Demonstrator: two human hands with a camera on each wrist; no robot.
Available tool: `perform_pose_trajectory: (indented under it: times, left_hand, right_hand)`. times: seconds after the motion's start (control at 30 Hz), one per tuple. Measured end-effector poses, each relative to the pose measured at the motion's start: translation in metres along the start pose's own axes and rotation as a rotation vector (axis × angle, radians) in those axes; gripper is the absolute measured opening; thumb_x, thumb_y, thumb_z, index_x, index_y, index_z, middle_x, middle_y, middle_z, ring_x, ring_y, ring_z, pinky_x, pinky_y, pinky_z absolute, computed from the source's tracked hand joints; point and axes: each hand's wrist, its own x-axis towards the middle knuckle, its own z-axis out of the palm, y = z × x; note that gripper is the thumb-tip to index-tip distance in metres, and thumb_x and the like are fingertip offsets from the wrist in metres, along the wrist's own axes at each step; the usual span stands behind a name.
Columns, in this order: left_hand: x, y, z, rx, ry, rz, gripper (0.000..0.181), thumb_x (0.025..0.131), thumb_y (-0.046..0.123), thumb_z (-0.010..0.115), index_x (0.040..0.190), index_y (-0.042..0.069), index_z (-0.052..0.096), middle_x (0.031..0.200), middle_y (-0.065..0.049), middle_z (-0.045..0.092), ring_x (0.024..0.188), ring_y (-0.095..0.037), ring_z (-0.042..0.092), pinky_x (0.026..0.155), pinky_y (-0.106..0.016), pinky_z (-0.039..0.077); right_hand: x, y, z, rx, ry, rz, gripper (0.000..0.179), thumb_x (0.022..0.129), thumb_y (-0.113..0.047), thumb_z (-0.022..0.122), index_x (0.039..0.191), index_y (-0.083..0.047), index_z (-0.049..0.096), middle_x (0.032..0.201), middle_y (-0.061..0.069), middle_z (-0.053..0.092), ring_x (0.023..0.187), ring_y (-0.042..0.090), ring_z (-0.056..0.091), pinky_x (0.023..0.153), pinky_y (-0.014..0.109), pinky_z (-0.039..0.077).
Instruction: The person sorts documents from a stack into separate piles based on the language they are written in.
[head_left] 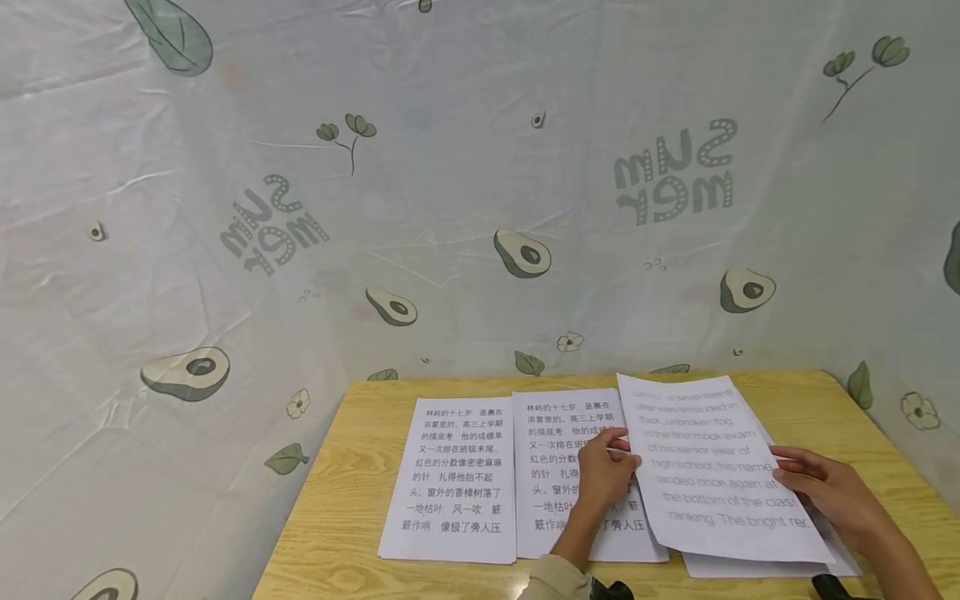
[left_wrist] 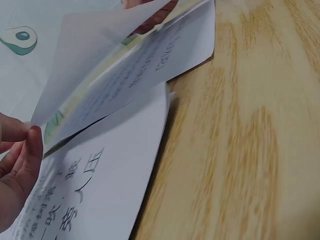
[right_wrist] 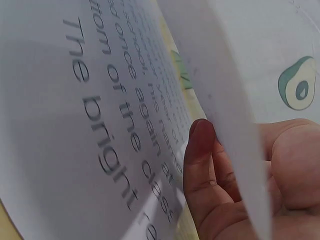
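A beige sleeve (head_left: 555,578) at the bottom edge of the head view leads to the left hand (head_left: 606,473), its thumb and fingers pinching the left edge of a lifted sheet (head_left: 712,475) printed in English. The right hand (head_left: 836,496) pinches the opposite edge. The sheet is tilted above the lower pages (head_left: 772,568) at the right of the wooden table (head_left: 322,508); beside them lie the middle stack (head_left: 543,458) and the left stack (head_left: 450,492), both in Chinese print. An avocado-patterned cloth (head_left: 450,167) hangs behind.

In the left wrist view, thumb and fingertips meet on the sheet's edge, above the middle stack.

In the right wrist view, the sheet stands edge-on between the fingers, apart from the English text below.
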Motion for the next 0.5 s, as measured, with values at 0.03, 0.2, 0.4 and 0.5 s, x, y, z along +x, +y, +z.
perform_pose_trajectory:
  times: [0.03,0.2,0.4,0.5]
  left_hand:
    - [0.0,0.0,0.003,0.002,0.002,0.003,0.042,0.085,-0.003,0.083,0.125,0.011,0.078,0.09,0.011,0.066,0.071,0.002,0.065,0.06,-0.015,0.056]
    - [0.001,0.0,0.015,0.014,0.002,0.012,0.043,0.084,-0.004,0.084,0.123,0.011,0.078,0.089,0.013,0.065,0.072,0.004,0.064,0.059,-0.014,0.054]
    - [0.001,0.0,0.026,-0.007,0.001,0.024,0.042,0.083,-0.008,0.083,0.121,0.01,0.079,0.088,0.013,0.064,0.069,0.003,0.064,0.054,-0.015,0.054]
    - [0.0,0.0,0.029,0.002,-0.005,0.013,0.042,0.084,-0.007,0.083,0.122,0.011,0.078,0.088,0.014,0.063,0.07,0.004,0.063,0.053,-0.016,0.054]
  right_hand:
    - [0.0,0.001,-0.002,-0.004,-0.004,-0.002,0.044,0.11,-0.031,0.064,0.148,-0.011,0.063,0.11,-0.025,0.059,0.088,-0.001,0.068,0.076,0.029,0.06]
    - [0.0,0.006,-0.01,-0.081,0.007,-0.013,0.061,0.11,-0.032,0.063,0.152,0.01,0.05,0.116,-0.02,0.063,0.088,-0.005,0.065,0.075,0.027,0.06]
    - [0.003,0.011,-0.016,-0.143,0.022,0.008,0.065,0.11,-0.035,0.062,0.152,0.013,0.048,0.118,-0.001,0.07,0.086,-0.01,0.06,0.074,0.026,0.059]
    - [0.005,0.013,-0.016,-0.168,0.034,0.018,0.067,0.11,-0.035,0.061,0.152,0.015,0.045,0.126,0.023,0.068,0.084,-0.01,0.058,0.073,0.026,0.059]
